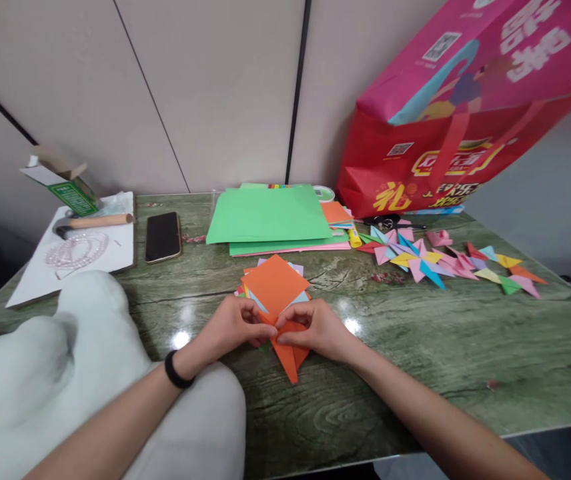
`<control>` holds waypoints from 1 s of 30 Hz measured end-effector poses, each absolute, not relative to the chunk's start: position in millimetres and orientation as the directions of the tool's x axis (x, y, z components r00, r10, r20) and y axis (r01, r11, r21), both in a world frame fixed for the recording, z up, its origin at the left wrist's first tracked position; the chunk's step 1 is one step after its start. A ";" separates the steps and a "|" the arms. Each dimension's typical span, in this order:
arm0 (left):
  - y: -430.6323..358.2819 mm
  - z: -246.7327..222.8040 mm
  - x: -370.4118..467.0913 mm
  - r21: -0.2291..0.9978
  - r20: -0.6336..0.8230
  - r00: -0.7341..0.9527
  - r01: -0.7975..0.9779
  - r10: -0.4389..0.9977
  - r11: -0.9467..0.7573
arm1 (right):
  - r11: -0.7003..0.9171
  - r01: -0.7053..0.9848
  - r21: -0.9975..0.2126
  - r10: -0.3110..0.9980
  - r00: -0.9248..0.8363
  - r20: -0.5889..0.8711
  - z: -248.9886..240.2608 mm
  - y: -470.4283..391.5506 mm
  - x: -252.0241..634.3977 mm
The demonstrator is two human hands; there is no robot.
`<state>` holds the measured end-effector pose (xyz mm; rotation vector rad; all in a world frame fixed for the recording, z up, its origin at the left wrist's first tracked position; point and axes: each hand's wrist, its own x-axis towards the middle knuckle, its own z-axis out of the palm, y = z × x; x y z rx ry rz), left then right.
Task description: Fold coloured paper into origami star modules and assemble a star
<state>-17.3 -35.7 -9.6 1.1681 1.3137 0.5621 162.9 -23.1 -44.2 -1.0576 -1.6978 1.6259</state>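
Note:
Both hands meet at a partly folded orange origami paper [288,350] just above the table. My left hand [238,327] pinches its left side near the middle, thumb and fingers closed. From the other side my right hand [318,330] grips it with thumb and index finger, the two sets of fingertips almost touching. The paper's pointed end hangs toward me. Right behind it lies a stack of square coloured sheets [275,283] with an orange one on top. The fingers cover part of the fold.
Green card sheets [270,217] lie at the back beside a yellow glue stick [354,237]. Folded paper stars [415,257] spread to the right before a red gift bag [395,163]. A phone [163,237], a hammer [95,221] and a white plush [100,327] are on the left.

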 end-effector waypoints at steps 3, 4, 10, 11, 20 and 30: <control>-36.6 -10.1 -15.8 0.888 -0.437 0.236 0.265 0.868 0.375 | -0.051 0.155 -0.987 0.830 -0.543 -0.128 -42.7 -23.7 161.7; -36.8 -10.5 -15.9 0.890 -0.436 0.237 0.253 0.868 0.378 | -0.056 0.158 -0.986 0.830 -0.541 -0.134 -42.1 -23.7 161.5; -36.6 -14.1 -19.3 0.906 -0.416 0.245 0.189 0.875 0.378 | -0.082 0.153 -0.985 0.835 -0.529 -0.152 -43.2 -22.4 162.4; -36.8 -14.3 -19.6 0.912 -0.405 0.252 0.173 0.879 0.371 | -0.082 0.146 -0.986 0.835 -0.530 -0.149 -44.0 -22.2 162.5; -36.0 -8.4 -20.6 0.911 -0.413 0.330 0.146 0.849 0.386 | -0.037 0.175 -0.984 0.834 -0.537 -0.128 -47.5 -20.1 166.1; -33.1 -13.9 -17.9 0.934 -0.338 0.261 0.214 0.904 0.287 | -0.065 0.139 -0.988 0.831 -0.541 -0.131 -45.6 -19.7 165.7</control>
